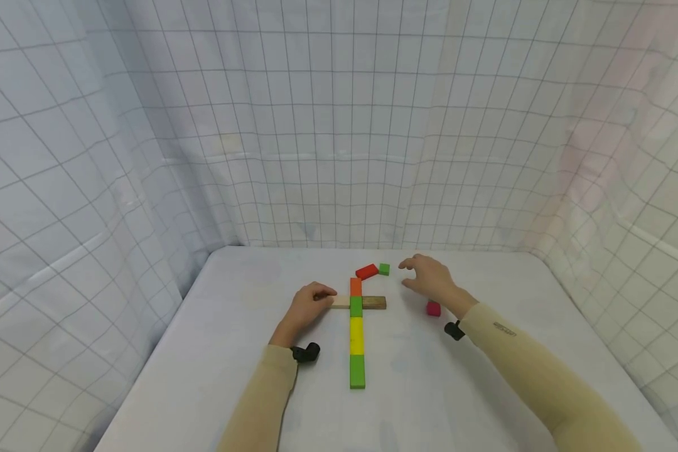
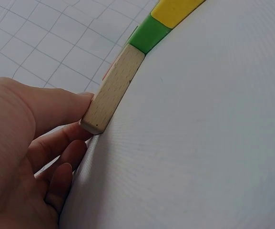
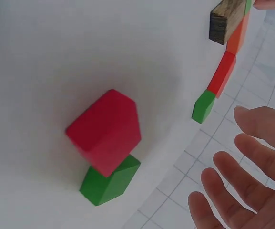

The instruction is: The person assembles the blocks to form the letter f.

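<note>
My left hand (image 1: 307,307) pinches the outer end of a pale wooden block (image 2: 116,88) between thumb and finger. That block's other end meets a green block (image 1: 356,306) in a column, with an orange block (image 1: 356,287) above, and a yellow block (image 1: 356,336) and another green block (image 1: 357,371) below. A dark brown wooden block (image 1: 375,302) sticks out on the column's right. My right hand (image 1: 429,276) is over the table with fingers spread and nothing in them, between a small green block (image 1: 384,269) and a crimson block (image 1: 434,309).
A red block (image 1: 367,272) lies tilted near the column's top, touching the small green block. In the right wrist view another green block (image 3: 111,181) shows partly behind the crimson one. The white table (image 1: 215,376) is enclosed by grid-patterned sheets (image 1: 339,125).
</note>
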Demonstrator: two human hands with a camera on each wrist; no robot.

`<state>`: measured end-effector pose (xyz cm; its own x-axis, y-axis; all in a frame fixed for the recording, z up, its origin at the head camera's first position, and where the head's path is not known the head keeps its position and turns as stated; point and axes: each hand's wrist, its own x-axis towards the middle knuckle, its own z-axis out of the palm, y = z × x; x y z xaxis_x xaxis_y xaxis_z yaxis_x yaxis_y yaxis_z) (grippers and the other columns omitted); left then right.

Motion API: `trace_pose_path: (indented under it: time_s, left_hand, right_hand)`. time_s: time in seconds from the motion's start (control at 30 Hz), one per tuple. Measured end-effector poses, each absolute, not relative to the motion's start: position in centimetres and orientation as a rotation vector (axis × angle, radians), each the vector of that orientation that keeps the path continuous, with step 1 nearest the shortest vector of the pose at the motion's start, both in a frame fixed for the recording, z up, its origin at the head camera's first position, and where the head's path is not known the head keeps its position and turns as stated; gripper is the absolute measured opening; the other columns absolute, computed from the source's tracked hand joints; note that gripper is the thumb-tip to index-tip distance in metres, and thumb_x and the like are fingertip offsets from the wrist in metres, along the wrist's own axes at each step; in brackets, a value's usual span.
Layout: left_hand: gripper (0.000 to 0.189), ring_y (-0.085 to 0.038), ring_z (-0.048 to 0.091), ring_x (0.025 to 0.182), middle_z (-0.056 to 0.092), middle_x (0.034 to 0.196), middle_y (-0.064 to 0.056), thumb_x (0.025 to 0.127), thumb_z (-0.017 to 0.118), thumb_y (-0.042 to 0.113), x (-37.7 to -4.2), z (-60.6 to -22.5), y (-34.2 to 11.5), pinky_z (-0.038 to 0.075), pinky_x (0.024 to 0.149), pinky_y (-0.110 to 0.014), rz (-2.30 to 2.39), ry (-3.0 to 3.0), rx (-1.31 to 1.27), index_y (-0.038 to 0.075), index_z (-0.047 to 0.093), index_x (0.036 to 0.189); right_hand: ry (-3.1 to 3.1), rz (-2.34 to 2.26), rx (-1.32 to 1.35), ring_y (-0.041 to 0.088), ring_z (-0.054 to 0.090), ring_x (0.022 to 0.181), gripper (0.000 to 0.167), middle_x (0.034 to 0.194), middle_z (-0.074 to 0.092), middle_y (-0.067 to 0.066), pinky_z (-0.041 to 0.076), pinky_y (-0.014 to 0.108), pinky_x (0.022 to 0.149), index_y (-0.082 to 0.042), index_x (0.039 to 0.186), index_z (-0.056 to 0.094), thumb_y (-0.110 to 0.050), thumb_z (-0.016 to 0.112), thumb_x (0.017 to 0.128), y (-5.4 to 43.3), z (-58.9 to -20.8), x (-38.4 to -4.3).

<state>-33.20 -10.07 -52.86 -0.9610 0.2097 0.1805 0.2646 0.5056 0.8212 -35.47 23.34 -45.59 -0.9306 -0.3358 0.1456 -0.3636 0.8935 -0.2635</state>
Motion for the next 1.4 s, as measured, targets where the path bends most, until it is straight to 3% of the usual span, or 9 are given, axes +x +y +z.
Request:
trace_pose_path:
  time_s: [0.6,0.87,1.4]
  left_hand:
    - [0.015,-0.022,0.058,0.104,0.067,0.112,-0.001,0.096,0.069,0.015,-33.5,-53.0,-10.1,0.046,0.096,-0.044,-1.452,-2.696,-0.433,0.016,0.077,0.108]
    - [0.014,-0.021,0.058,0.102,0.067,0.110,0.000,0.096,0.069,0.016,-33.3,-52.7,-10.1,0.047,0.095,-0.043,-1.453,-2.705,-0.424,0.017,0.077,0.108]
    - [0.015,-0.021,0.057,0.101,0.067,0.111,0.000,0.096,0.068,0.015,-33.1,-52.6,-10.0,0.047,0.095,-0.043,-1.464,-2.700,-0.424,0.015,0.077,0.109]
  right_hand:
    - [-2.975,0.578,0.412,0.028,0.064,0.100,0.035,0.113,0.067,0.007,0.055,0.044,0.073,-0.014,0.123,0.073,-0.024,0.074,0.090,28.2,-47.8,-32.9]
    - [-2.989,0.632,0.362,0.031,0.062,0.104,0.030,0.115,0.066,0.009,0.053,0.050,0.079,-0.016,0.120,0.074,-0.026,0.072,0.091,30.6,-49.2,-32.2]
    - [-2.943,0.604,0.491,0.025,0.061,0.094,0.033,0.107,0.066,0.004,0.053,0.045,0.076,-0.021,0.124,0.072,-0.013,0.072,0.092,32.4,-50.5,-32.3]
